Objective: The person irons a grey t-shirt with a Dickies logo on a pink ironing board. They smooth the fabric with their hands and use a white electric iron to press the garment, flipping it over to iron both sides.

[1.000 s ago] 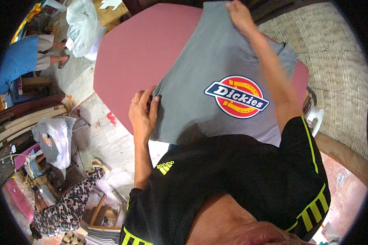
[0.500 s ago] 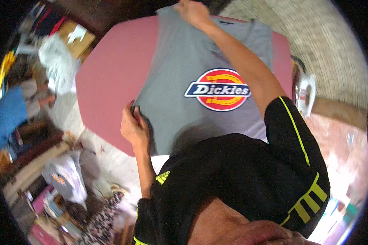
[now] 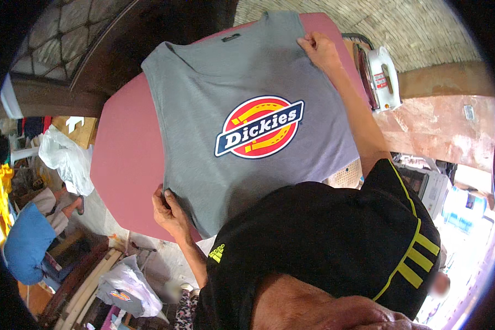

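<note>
A grey sleeveless shirt (image 3: 214, 88) with a round red, yellow and blue emblem lies spread flat on a pink padded board (image 3: 121, 165). My left hand (image 3: 169, 210) pinches the shirt's near hem at the board's edge. My right hand (image 3: 320, 48) reaches far out and grips the shirt's shoulder by the armhole. My black top with yellow stripes fills the lower middle of the view and hides the near right part of the shirt.
A white clothes iron (image 3: 380, 77) stands on end to the right of the board. Plastic bags (image 3: 66, 157) and piled clutter lie on the floor at the left, where a person in blue (image 3: 30, 242) sits. A brown counter (image 3: 440, 121) runs along the right.
The view has swung, so the board and shirt now sit more centred and turned. My right hand has shifted along the shirt's top to the shoulder; my left still holds the hem.
</note>
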Action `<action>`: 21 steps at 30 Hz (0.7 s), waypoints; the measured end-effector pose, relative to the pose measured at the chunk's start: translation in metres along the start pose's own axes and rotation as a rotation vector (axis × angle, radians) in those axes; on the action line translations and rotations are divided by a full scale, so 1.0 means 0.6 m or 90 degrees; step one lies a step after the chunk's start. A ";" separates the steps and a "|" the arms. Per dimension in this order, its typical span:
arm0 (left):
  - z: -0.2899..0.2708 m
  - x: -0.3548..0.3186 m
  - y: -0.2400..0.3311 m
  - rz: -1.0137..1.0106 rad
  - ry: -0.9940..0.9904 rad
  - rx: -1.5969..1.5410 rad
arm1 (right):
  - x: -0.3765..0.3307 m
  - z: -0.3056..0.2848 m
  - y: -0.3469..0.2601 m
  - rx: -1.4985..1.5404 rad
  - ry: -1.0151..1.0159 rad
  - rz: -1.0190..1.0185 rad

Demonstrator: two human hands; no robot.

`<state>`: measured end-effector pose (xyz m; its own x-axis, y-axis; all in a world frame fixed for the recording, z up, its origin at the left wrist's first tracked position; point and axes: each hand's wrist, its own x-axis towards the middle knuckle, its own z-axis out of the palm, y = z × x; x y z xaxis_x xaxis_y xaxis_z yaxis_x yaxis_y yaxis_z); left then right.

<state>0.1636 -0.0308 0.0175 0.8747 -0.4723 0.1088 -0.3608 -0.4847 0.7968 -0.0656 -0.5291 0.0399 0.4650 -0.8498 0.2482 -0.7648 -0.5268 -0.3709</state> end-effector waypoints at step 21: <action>-0.012 0.004 -0.038 0.014 -0.019 -0.047 | 0.022 0.075 0.054 -0.007 0.168 -0.027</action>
<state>0.1761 -0.0154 0.0042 0.8567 -0.5040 0.1102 -0.3541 -0.4192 0.8360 -0.0643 -0.5583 -0.0092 0.3650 -0.7922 0.4891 -0.7526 -0.5603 -0.3458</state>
